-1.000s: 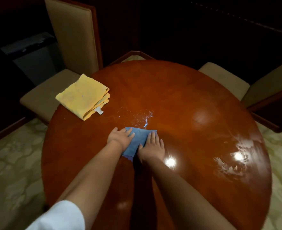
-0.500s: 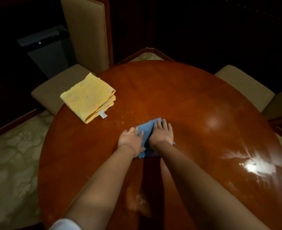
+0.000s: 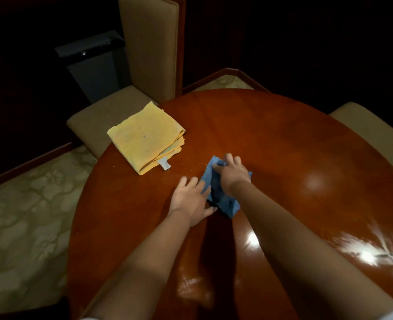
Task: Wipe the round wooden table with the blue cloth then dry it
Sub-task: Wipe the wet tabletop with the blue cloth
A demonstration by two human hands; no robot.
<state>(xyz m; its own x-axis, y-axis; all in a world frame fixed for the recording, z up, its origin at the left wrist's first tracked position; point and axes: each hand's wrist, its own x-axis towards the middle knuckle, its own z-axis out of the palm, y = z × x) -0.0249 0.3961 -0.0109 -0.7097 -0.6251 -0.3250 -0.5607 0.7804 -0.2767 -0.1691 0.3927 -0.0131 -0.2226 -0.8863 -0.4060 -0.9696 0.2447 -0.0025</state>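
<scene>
The blue cloth (image 3: 227,204) lies bunched near the middle of the round wooden table (image 3: 283,144). My right hand (image 3: 233,173) grips the cloth's far part, fingers curled into it and lifting it into a fold. To the left, my left hand (image 3: 192,198) lies flat with spread fingers, its fingertips touching the cloth's left edge. Wet streaks shine on the table at the right and near me. A few small crumbs or droplets dot the wood beyond the cloth.
A folded yellow cloth (image 3: 145,137) with a white tag lies at the table's far left edge. Beige upholstered chairs stand at the far left (image 3: 149,47) and far right (image 3: 371,130). A dark bin (image 3: 93,65) stands behind the left chair. Patterned carpet (image 3: 22,215) lies to the left.
Both hands pushed the flat blue cloth away across the wet patch. Now my right hand has curled and bunched the cloth up, while my left hand has slid to its left edge.
</scene>
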